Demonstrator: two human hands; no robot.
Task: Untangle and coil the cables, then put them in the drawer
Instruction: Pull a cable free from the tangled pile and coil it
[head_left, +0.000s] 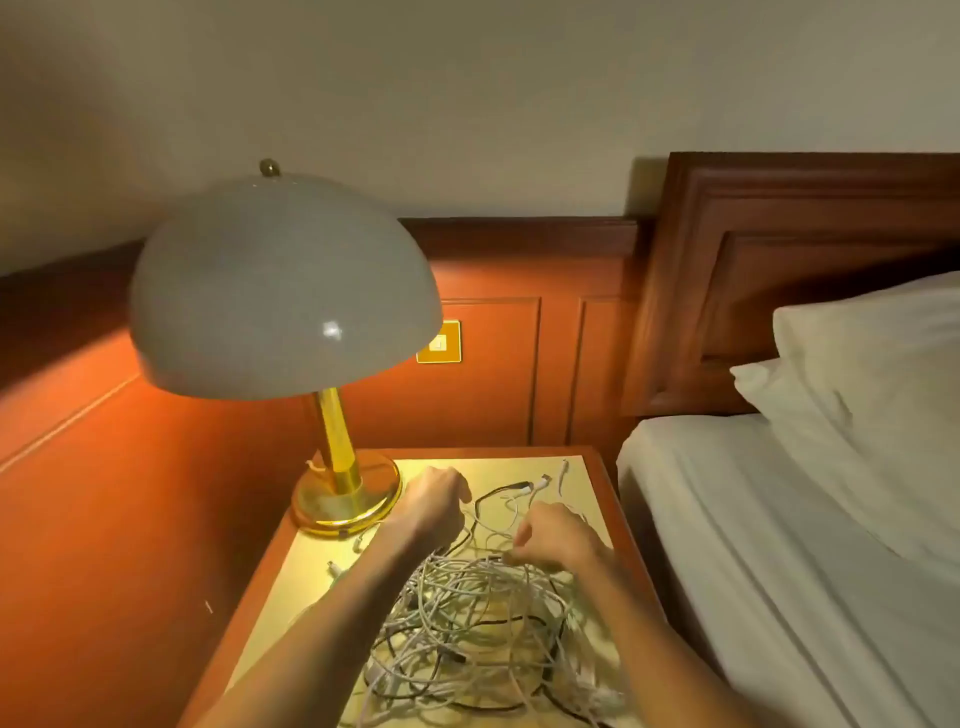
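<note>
Your two bare hands work over a tangled heap of white and black cables (467, 623) that lies on the pale, lamp-lit top of a red-brown wooden nightstand (311, 566). The heap fills the near half of the top and lies between your forearms.

Your right hand (558, 540) sits at the far edge of the heap, knuckles up. Its thumb and fingertips (511, 558) are drawn close together and pinch a white strand where the heap is highest. The rest of the tangle spreads out below and nearer to you than that pinch.

Your left hand (434, 501) is farther back, just beside the lamp's base and apart from the main heap. Its fingers (462, 493) are curled down tight. A black strand and a white strand run right up to their tips, but the hand hides the contact, so you cannot tell whether it grips them.

Beyond both hands, a few loose cable ends with small plugs (530, 486) trail flat across the far part of the top. Two more small plugs (335, 569) lie to the left of your left forearm.

A lit table lamp with a grey dome shade (283, 280) on a brass stem and round brass base stands at the far left corner. To the right are a bed with a white sheet (779, 519), white pillows (872, 353) and a dark carved wooden headboard (779, 234). A brass switch plate (441, 343) is set in the wood-panelled wall behind.
</note>
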